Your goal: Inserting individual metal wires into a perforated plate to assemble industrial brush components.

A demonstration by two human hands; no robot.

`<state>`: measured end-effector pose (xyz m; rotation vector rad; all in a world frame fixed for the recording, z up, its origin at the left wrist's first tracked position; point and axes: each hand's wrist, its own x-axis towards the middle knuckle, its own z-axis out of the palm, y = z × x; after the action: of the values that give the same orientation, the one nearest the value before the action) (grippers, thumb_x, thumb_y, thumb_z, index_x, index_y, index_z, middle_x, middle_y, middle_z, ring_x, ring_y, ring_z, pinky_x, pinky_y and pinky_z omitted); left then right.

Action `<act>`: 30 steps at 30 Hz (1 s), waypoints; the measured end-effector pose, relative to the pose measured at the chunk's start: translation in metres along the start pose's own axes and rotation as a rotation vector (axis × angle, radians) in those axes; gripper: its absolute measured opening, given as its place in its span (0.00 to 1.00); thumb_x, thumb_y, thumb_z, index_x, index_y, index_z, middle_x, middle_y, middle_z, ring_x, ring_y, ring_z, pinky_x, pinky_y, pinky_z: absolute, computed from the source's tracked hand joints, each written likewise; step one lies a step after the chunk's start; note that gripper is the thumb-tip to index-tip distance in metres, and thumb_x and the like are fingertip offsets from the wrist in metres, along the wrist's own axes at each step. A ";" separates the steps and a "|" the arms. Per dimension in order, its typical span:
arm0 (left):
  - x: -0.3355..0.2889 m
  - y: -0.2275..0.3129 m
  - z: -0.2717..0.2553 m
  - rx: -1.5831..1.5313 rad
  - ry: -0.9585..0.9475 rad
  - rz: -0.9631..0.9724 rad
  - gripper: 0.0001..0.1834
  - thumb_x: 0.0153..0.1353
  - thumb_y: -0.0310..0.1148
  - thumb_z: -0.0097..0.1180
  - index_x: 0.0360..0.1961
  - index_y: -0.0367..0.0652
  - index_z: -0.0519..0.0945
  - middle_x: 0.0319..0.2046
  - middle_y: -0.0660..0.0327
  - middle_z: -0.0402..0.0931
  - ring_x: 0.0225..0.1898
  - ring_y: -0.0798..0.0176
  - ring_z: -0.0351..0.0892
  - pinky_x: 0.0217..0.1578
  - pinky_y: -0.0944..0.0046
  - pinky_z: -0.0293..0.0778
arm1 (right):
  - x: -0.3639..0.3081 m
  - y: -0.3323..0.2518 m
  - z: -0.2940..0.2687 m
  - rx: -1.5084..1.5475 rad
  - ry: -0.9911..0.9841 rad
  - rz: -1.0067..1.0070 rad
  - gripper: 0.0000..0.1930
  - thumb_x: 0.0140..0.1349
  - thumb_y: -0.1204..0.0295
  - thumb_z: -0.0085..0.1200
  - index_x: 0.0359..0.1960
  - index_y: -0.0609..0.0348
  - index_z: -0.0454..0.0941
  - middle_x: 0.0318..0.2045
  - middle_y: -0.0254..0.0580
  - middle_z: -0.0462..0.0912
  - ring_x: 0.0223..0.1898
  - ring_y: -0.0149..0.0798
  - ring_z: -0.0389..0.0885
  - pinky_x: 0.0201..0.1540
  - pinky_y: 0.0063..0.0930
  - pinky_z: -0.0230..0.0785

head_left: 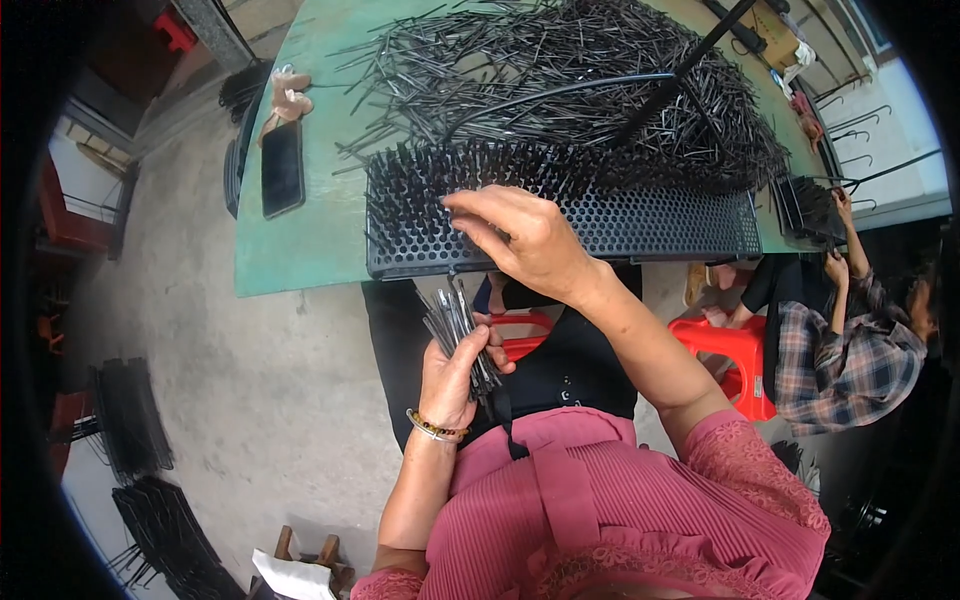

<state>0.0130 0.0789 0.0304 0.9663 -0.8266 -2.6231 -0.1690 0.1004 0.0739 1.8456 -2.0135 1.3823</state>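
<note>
My left hand (463, 368) is closed around a bundle of thin black rods (452, 318), held upright just below the near edge of the perforated rack. Over the left part of that black rack (660, 228) hovers my right hand (525, 240), its thumb and fingers bent toward each other. Whether a rod sits between those fingertips is too small to make out. Many short black rods (420, 185) stand upright in the rack's holes, mostly along its far and left side. The holes nearer me at the right show bare.
A big heap of loose black rods (560, 80) covers the green table (325, 230) behind the rack. A phone (283, 170) lies at the left. At the right, another person (850, 350) works by a red stool (735, 355). A dark bar (690, 65) slants over the heap.
</note>
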 end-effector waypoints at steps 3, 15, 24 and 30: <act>0.001 -0.002 -0.001 0.003 -0.006 0.001 0.09 0.62 0.29 0.53 0.41 0.36 0.72 0.29 0.58 0.75 0.25 0.66 0.77 0.27 0.63 0.80 | -0.002 0.003 -0.001 -0.024 -0.041 -0.052 0.10 0.54 0.78 0.58 0.40 0.63 0.79 0.32 0.45 0.82 0.35 0.44 0.81 0.38 0.32 0.74; -0.004 0.006 0.002 0.027 -0.080 -0.002 0.16 0.61 0.27 0.50 0.49 0.31 0.71 0.29 0.59 0.73 0.31 0.68 0.75 0.31 0.64 0.81 | -0.002 0.000 0.003 -0.303 -0.074 -0.248 0.17 0.50 0.78 0.51 0.44 0.61 0.78 0.40 0.42 0.79 0.37 0.41 0.76 0.41 0.32 0.67; -0.008 0.019 0.001 0.023 -0.129 0.030 0.15 0.62 0.27 0.51 0.48 0.30 0.71 0.31 0.59 0.73 0.33 0.67 0.76 0.33 0.63 0.82 | -0.012 -0.011 -0.005 -0.055 0.038 0.085 0.09 0.53 0.78 0.58 0.37 0.63 0.81 0.35 0.42 0.80 0.35 0.42 0.78 0.38 0.31 0.70; -0.007 0.014 -0.001 0.047 -0.115 0.030 0.16 0.61 0.28 0.51 0.48 0.31 0.72 0.29 0.60 0.73 0.31 0.67 0.76 0.31 0.65 0.81 | -0.008 -0.006 -0.005 -0.061 -0.001 -0.013 0.10 0.52 0.76 0.60 0.38 0.61 0.81 0.34 0.41 0.80 0.33 0.41 0.77 0.37 0.32 0.68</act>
<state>0.0197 0.0698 0.0414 0.8135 -0.9252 -2.6660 -0.1641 0.1101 0.0751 1.8309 -2.0169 1.3013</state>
